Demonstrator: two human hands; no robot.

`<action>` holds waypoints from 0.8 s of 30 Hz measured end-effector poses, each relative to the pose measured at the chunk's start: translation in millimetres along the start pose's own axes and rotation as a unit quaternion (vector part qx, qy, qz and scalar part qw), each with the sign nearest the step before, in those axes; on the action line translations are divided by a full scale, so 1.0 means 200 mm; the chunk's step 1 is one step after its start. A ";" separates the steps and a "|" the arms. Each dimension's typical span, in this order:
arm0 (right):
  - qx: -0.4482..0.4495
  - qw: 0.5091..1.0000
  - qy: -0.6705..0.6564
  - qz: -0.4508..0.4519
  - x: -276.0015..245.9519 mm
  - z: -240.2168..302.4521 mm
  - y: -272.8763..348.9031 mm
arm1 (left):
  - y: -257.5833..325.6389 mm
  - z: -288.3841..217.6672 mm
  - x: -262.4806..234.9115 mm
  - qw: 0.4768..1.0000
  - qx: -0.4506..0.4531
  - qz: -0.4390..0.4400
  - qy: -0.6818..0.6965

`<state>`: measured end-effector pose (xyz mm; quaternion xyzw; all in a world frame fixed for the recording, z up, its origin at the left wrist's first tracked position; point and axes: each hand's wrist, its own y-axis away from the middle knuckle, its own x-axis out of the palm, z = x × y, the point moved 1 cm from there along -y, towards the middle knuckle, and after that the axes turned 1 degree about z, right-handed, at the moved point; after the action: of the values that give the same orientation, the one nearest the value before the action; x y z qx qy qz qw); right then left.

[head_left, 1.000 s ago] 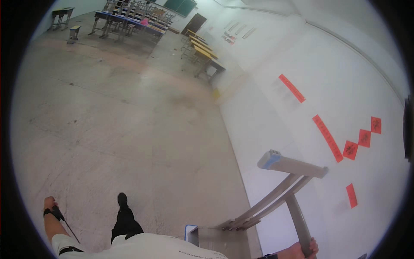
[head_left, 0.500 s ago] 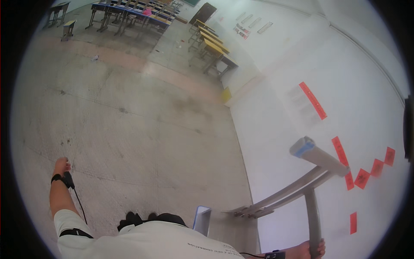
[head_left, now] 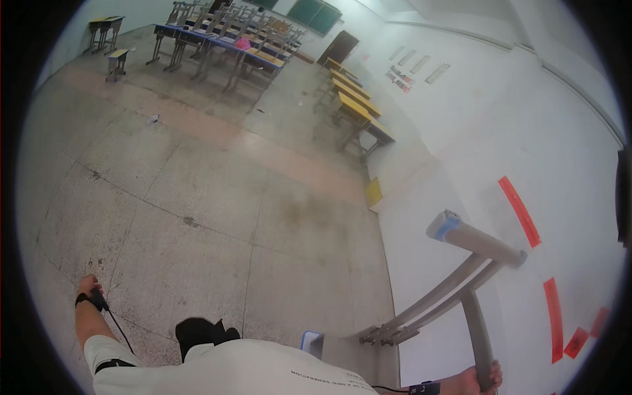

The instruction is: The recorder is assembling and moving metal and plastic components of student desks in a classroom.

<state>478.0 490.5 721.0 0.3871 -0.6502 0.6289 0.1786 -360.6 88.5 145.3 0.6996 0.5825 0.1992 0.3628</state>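
My right hand point(head_left: 484, 380) is wrapped round a grey metal leg bar of a school desk point(head_left: 475, 329) at the lower right. The desk is tipped, with its leg frame sticking up and forward, and a foot bar with a blue band at its end is uppermost. Its grey panel and blue edge show beside my body; the rest is hidden behind my white shirt. Away from the desk, my left hand point(head_left: 89, 286) hangs out over the floor at the left, empty, its fingers loosely bent. Both wrists carry black straps with cables.
A white wall point(head_left: 447, 243) with red paper strips runs close along the right. Yellow-topped desks point(head_left: 355, 108) line that wall farther on. Blue-edged desks point(head_left: 227, 45) with upturned chairs stand at the far left, near a small stool point(head_left: 117, 62). A scrap of litter point(head_left: 153, 120) lies on the concrete floor.
My view has tipped upward, so the far desks and wall strips sit lower in the picture. The tilted desk stays in my right hand's grip; my left hand has shifted lower.
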 end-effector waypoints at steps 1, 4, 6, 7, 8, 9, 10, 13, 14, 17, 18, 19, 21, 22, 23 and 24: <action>0.010 1.000 -0.012 -0.014 -0.04 -0.02 -0.04 | 0.01 0.07 -0.20 0.997 0.069 -0.006 -0.028; 0.008 1.000 0.002 -0.002 -0.02 0.01 -0.03 | 0.07 0.14 -0.46 0.994 0.101 -0.039 0.011; 0.006 1.000 -0.005 -0.001 0.02 0.05 0.05 | 0.17 0.14 -0.44 0.992 0.067 -0.063 0.086; 0.001 1.000 -0.014 -0.001 0.03 0.05 0.07 | 0.19 0.17 -0.46 0.993 0.034 -0.081 0.078; 0.001 1.000 -0.015 -0.002 0.02 0.06 0.10 | 0.20 0.18 -0.46 0.993 0.000 -0.098 0.069; 0.000 1.000 -0.014 0.012 0.04 0.04 0.10 | 0.25 0.16 -0.45 0.990 0.014 -0.140 0.033; -0.002 1.000 -0.012 0.026 0.07 0.02 0.10 | 0.20 0.15 -0.44 0.990 0.012 -0.138 0.037; -0.008 1.000 -0.018 0.015 0.18 0.04 0.12 | 0.13 0.00 -0.35 0.988 0.016 -0.109 0.108; -0.015 1.000 -0.018 0.015 0.23 0.06 0.14 | 0.28 -0.19 -0.17 0.992 0.022 -0.087 0.086; -0.001 0.999 -0.038 0.005 0.30 0.02 0.15 | -0.03 -0.34 -0.31 0.965 0.166 0.014 -0.203; -0.011 0.999 -0.035 0.004 0.31 0.03 0.17 | -0.04 -0.45 -0.23 0.981 0.159 0.026 -0.105; -0.020 0.999 -0.030 -0.005 0.28 0.08 0.20 | 0.06 -0.65 -0.12 0.988 0.154 0.032 -0.010; -0.025 1.000 -0.015 -0.010 0.25 0.14 0.26 | 0.25 -0.91 -0.04 0.977 0.168 -0.011 -0.132; -0.039 0.999 -0.006 -0.002 0.24 0.14 0.25 | 0.49 -1.06 0.11 0.969 0.194 0.012 -0.156; -0.038 0.999 -0.003 -0.005 0.20 0.13 0.24 | 0.72 -1.18 0.16 0.960 0.217 0.028 -0.177; -0.030 0.999 -0.014 -0.007 0.16 0.11 0.24 | 0.76 -1.22 0.13 0.960 0.214 0.021 -0.179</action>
<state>428.8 455.9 708.7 0.3949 -0.6682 0.6026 0.1857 -423.2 170.8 414.9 0.7974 0.5220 -0.0511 0.2983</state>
